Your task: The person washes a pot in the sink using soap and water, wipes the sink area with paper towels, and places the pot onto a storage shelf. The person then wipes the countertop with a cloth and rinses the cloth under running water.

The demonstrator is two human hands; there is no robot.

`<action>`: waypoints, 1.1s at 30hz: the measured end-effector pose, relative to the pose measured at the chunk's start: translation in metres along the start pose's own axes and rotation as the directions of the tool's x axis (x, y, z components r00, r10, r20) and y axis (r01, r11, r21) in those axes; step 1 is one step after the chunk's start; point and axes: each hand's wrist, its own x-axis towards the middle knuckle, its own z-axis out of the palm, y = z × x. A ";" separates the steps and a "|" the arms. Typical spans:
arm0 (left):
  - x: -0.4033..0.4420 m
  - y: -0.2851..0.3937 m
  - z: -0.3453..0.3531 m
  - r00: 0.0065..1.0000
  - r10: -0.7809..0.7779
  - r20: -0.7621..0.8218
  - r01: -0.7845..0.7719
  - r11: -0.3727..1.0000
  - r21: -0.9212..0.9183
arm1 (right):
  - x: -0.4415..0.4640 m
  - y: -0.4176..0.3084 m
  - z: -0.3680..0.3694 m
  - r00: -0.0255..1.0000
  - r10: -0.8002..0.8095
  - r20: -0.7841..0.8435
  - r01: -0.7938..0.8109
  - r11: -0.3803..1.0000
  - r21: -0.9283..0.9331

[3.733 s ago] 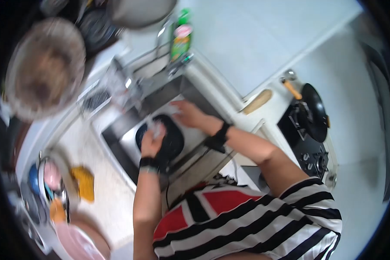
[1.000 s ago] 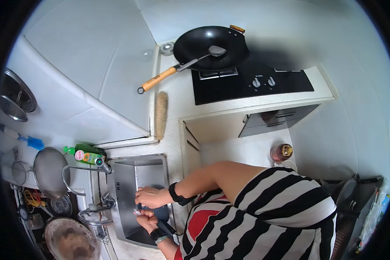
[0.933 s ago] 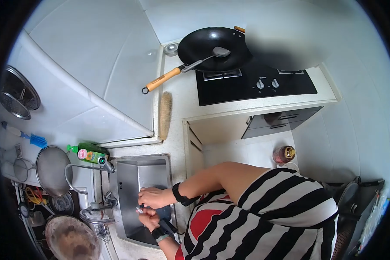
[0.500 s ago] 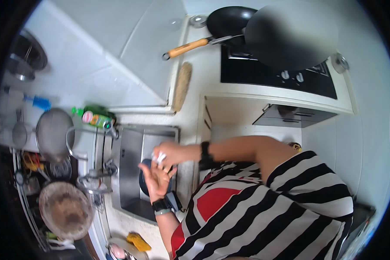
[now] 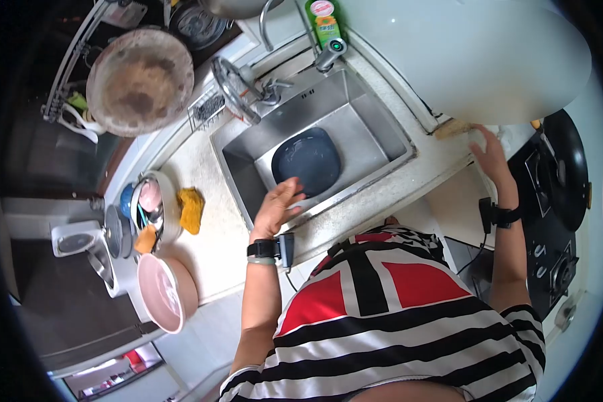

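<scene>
head view shows the left hand (image 5: 278, 208) parted from the right hand (image 5: 492, 157), which before met it above the sink (image 5: 375, 130). left fingers, loosely curled and holding nothing visible, overlap the near rim of the dark bowl (image 5: 307, 161) inside; right fingers, half open near the tan brush (image 5: 451, 128), hold i cannot tell what.

A bowl (image 5: 308, 161) lies in the sink (image 5: 372, 130), a cloth (image 5: 191, 210) to its left, a wok (image 5: 564, 177) on the stove (image 5: 539, 291) right

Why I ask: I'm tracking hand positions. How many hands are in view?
2: the left hand at the near edge of the sink, by the dark bowl, and the right hand between the sink and wok.
</scene>
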 end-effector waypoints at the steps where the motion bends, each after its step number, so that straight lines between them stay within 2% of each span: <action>1: -0.002 -0.005 -0.020 0.996 0.021 -0.091 -0.027 0.997 -0.066 | 0.007 -0.047 -0.008 0.965 -0.104 0.241 0.066 0.985 0.161; 2: -0.012 -0.021 -0.040 0.981 0.022 -0.195 -0.052 0.987 -0.150 | 0.014 -0.117 -0.020 0.850 -0.242 0.468 0.091 0.942 0.322; 4: -0.027 -0.027 -0.060 0.953 0.054 -0.300 -0.130 0.962 -0.240 | 0.026 -0.184 -0.033 0.639 -0.385 0.665 0.228 0.921 0.315; 5: -0.029 -0.037 -0.076 0.943 0.081 -0.322 -0.187 0.931 -0.314 | 0.034 -0.213 -0.035 0.622 -0.388 0.680 0.237 0.921 0.308; 7: -0.039 -0.039 -0.089 0.912 0.057 -0.406 -0.225 0.898 -0.379 | 0.047 -0.262 -0.033 0.489 -0.490 0.722 0.282 0.872 0.401; 8: -0.043 -0.038 -0.094 0.897 0.063 -0.437 -0.256 0.881 -0.397 | 0.053 -0.279 -0.023 0.475 -0.495 0.728 0.299 0.869 0.396; 9: -0.044 -0.034 -0.099 0.891 0.067 -0.448 -0.272 0.871 -0.409 | 0.060 -0.297 -0.012 0.451 -0.614 0.648 0.392 0.788 0.474; 10: -0.042 -0.027 -0.105 0.859 0.088 -0.505 -0.290 0.896 -0.336 | 0.066 -0.316 0.000 0.412 -0.722 0.555 0.482 0.690 0.540; 12: -0.035 -0.004 -0.120 0.796 0.162 -0.583 -0.362 0.899 -0.244 | 0.070 -0.353 0.026 0.368 -0.738 0.565 0.533 0.666 0.523; 14: -0.019 0.031 -0.141 0.755 0.295 -0.586 -0.445 0.887 -0.128 | 0.066 -0.384 0.059 0.324 -0.746 0.582 0.576 0.644 0.504; 16: 0.005 0.071 -0.162 0.699 0.498 -0.514 -0.535 0.840 0.088 | 0.052 -0.408 0.090 0.286 -0.768 0.573 0.578 0.615 0.536; 18: 0.049 0.105 -0.186 0.498 0.761 -0.415 -0.572 0.648 0.502 | 0.036 -0.438 0.104 0.236 -0.716 0.657 0.553 0.655 0.515; 19: 0.063 0.123 -0.191 0.438 0.829 -0.349 -0.503 0.547 0.669 | 0.027 -0.447 0.109 0.197 -0.661 0.724 0.516 0.697 0.497; 20: 0.073 0.143 -0.195 0.390 0.883 -0.261 -0.412 0.421 0.808 | 0.020 -0.452 0.113 0.190 -0.642 0.742 0.513 0.710 0.483; 22: 0.100 0.169 -0.208 0.457 0.869 -0.191 -0.160 0.291 0.943 | 0.009 -0.457 0.118 0.169 -0.616 0.769 0.449 0.743 0.496; 23: 0.104 0.174 -0.210 0.464 0.865 -0.189 -0.176 0.300 0.938 | 0.006 -0.456 0.116 0.181 -0.604 0.777 0.434 0.757 0.488; 24: 0.102 0.184 -0.207 0.570 0.789 -0.227 -0.041 0.303 0.952 | 0.005 -0.454 0.115 0.188 -0.588 0.787 0.427 0.770 0.473; 25: 0.104 0.188 -0.203 0.661 0.699 -0.273 0.093 0.284 0.954 | 0.004 -0.449 0.113 0.246 -0.557 0.793 0.396 0.805 0.442; 26: 0.112 0.185 -0.206 0.669 0.693 -0.268 0.079 0.292 0.953 | 0.004 -0.443 0.111 0.301 -0.525 0.796 0.365 0.835 0.412; 27: 0.122 0.185 -0.215 0.668 0.704 -0.241 0.076 0.258 0.963 | 0.005 -0.432 0.111 0.300 -0.514 0.803 0.361 0.841 0.403; 28: 0.127 0.185 -0.222 0.664 0.716 -0.213 0.076 0.220 0.973 | 0.006 -0.420 0.113 0.370 -0.544 0.753 0.382 0.828 0.410; 29: 0.132 0.181 -0.226 0.583 0.781 -0.224 0.040 0.248 0.968 | 0.008 -0.410 0.113 0.436 -0.571 0.696 0.402 0.815 0.417; 30: 0.131 0.180 -0.229 0.589 0.776 -0.225 0.037 0.252 0.967 | 0.013 -0.407 0.108 0.434 -0.565 0.702 0.397 0.819 0.414; 32: 0.117 0.183 -0.238 0.384 0.881 -0.275 -0.079 0.328 0.941 | 0.022 -0.403 0.097 0.464 -0.435 0.772 0.245 0.900 0.360; 33: 0.104 0.177 -0.248 0.275 0.929 -0.249 -0.118 0.289 0.950 | 0.023 -0.397 0.099 0.456 -0.426 0.781 0.230 0.905 0.359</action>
